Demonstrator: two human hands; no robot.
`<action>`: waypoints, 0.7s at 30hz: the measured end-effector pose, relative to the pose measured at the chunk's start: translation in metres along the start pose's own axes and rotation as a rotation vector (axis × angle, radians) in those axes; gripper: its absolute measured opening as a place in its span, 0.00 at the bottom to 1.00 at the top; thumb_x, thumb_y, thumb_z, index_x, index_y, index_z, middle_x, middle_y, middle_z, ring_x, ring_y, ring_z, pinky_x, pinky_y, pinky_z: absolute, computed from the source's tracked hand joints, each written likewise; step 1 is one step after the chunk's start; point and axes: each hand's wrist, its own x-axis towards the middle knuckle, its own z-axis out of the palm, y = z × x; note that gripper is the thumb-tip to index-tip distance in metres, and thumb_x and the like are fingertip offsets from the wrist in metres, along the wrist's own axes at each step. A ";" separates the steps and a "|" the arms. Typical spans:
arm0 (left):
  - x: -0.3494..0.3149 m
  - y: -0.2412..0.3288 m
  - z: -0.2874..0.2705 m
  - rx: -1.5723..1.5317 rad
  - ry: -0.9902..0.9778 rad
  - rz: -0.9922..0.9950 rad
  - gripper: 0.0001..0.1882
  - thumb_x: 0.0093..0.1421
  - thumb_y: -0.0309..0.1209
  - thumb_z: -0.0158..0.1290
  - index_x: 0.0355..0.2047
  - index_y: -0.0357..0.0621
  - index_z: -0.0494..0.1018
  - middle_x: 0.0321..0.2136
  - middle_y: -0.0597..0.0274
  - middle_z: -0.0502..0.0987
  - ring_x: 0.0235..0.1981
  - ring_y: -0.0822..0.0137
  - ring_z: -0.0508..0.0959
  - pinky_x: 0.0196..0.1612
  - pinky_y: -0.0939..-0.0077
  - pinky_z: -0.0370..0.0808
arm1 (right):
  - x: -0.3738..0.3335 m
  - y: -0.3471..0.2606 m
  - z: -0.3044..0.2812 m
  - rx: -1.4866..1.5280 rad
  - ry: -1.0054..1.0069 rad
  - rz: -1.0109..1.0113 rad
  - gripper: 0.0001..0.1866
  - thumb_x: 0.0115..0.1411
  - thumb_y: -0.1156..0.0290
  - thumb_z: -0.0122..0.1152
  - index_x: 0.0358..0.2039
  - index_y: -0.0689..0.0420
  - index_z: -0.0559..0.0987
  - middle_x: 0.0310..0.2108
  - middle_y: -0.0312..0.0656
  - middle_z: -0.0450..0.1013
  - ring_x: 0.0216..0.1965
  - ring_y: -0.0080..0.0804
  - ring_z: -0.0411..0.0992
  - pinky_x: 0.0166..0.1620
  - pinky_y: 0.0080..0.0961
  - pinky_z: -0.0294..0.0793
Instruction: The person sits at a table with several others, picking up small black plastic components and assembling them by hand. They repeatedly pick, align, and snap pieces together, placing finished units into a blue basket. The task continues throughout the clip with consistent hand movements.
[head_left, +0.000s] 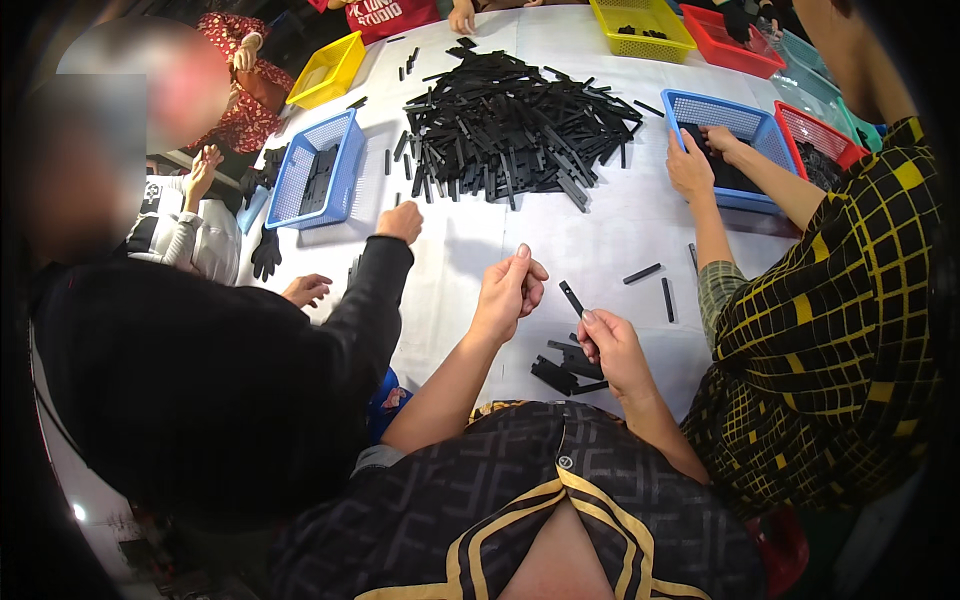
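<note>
Over the near part of the white table, my right hand point(615, 350) pinches one end of a short black strip point(571, 297) with a small hole in it. The strip tilts up and to the left, its free end clear of the table. Just left of it, my left hand point(508, 294) is closed, the thumb pressed against curled fingers. Whether it holds anything small is hidden. Below the strip and partly behind my right hand lies a small heap of black strips point(553, 375). Two loose strips, one lying aslant point(642, 273) and one nearly upright in view point(668, 300), rest to the right.
A large pile of black strips point(510, 125) covers the far middle of the white table point(450, 270). Blue baskets stand left point(350, 165) and right point(690, 100); a co-worker's hands are at the right one. Another co-worker's black sleeve point(375, 290) reaches in close on my left.
</note>
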 end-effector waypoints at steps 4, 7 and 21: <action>-0.007 -0.001 0.017 0.201 -0.063 -0.007 0.19 0.61 0.42 0.45 0.23 0.39 0.70 0.11 0.67 0.66 0.10 0.80 0.61 0.12 0.86 0.55 | 0.001 0.004 0.003 -0.015 0.026 -0.051 0.16 0.62 0.63 0.46 0.20 0.57 0.69 0.15 0.29 0.61 0.17 0.14 0.57 0.22 0.12 0.56; -0.006 -0.013 0.018 0.213 -0.133 0.121 0.19 0.61 0.41 0.46 0.20 0.39 0.69 0.11 0.69 0.65 0.10 0.79 0.62 0.13 0.85 0.56 | 0.001 0.004 0.006 -0.142 0.043 -0.114 0.17 0.62 0.64 0.44 0.19 0.58 0.68 0.13 0.30 0.59 0.16 0.16 0.56 0.21 0.15 0.55; -0.013 0.001 0.015 0.051 -0.215 -0.017 0.12 0.61 0.35 0.48 0.26 0.41 0.71 0.12 0.70 0.66 0.11 0.83 0.59 0.13 0.89 0.51 | 0.001 0.000 -0.002 0.885 -0.373 0.363 0.18 0.65 0.59 0.36 0.22 0.55 0.64 0.13 0.32 0.56 0.16 0.23 0.54 0.24 0.20 0.57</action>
